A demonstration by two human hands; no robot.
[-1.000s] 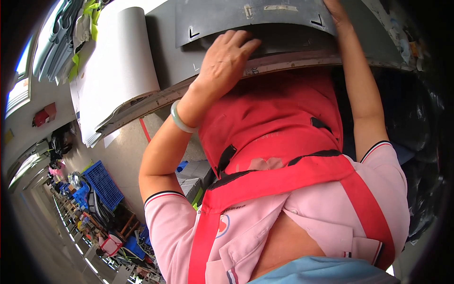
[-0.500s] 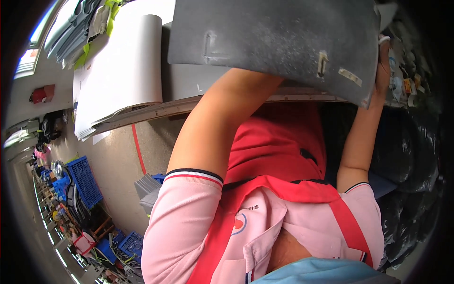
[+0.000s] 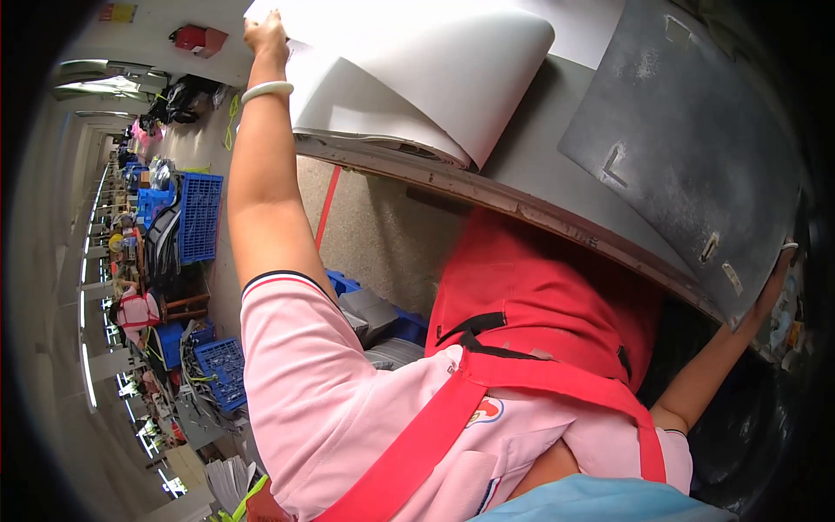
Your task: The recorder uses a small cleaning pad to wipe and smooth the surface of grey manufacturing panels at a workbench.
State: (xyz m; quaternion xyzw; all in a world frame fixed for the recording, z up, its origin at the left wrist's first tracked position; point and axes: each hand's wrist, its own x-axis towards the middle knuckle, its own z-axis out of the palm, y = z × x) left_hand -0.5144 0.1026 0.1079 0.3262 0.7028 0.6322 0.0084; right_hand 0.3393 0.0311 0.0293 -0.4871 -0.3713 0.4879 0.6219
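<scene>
Gripping white sheet [image 3: 417, 83] far-left with left hand [image 3: 265, 35], I pinch grey panel [image 3: 687, 148] right, right hand [image 3: 774, 283] fingers clamped.

My left hand [image 3: 265, 36] grips smooth matt white sheet [image 3: 417, 78]; right hand [image 3: 772, 283] on dull grey scuffed sheet [image 3: 687, 148], prob. rubber; surface [image 3: 522, 187] matt grey.
</scene>
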